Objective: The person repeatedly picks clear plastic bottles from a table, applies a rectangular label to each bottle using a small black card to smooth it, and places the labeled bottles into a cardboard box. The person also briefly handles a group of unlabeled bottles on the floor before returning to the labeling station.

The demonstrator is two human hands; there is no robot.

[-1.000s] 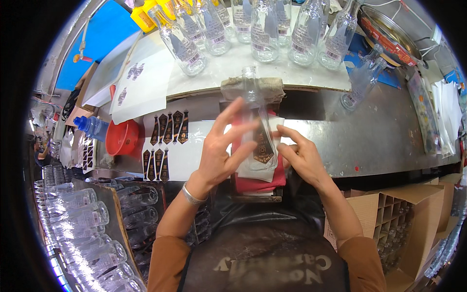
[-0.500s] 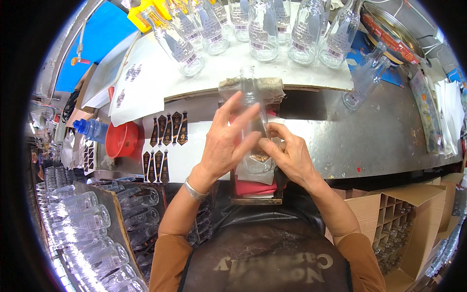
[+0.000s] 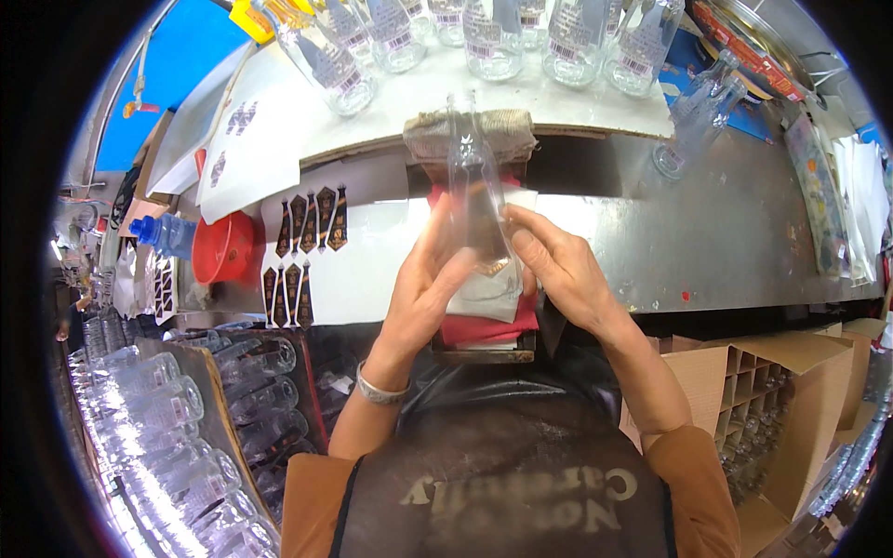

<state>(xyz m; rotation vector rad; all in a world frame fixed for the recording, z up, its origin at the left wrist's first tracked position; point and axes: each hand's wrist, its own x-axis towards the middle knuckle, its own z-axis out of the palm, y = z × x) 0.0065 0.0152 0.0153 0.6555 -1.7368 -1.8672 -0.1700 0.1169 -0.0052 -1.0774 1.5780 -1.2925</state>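
Note:
Both my hands hold one clear glass bottle [image 3: 473,182] lying with its neck pointing away from me, over a red cloth [image 3: 486,327] and white paper. My left hand [image 3: 426,288] cups the bottle's left side. My right hand [image 3: 554,265] grips its right side, thumb on the brown label on the bottle's body. The bottle's neck rests against a folded beige cloth pad [image 3: 474,132] at the edge of the white shelf [image 3: 409,107].
Several labelled clear bottles [image 3: 493,37] stand on the shelf behind. Brown labels [image 3: 307,244] lie in rows on a white sheet to the left, beside a red bowl [image 3: 223,247]. Crates of empty bottles [image 3: 177,409] sit lower left; a divided cardboard box [image 3: 772,391] lower right.
My left hand has come down from over the bottle's top to its left side, fingers closing. The bottle's neck now shows uncovered. My right hand shifted slightly up along the bottle.

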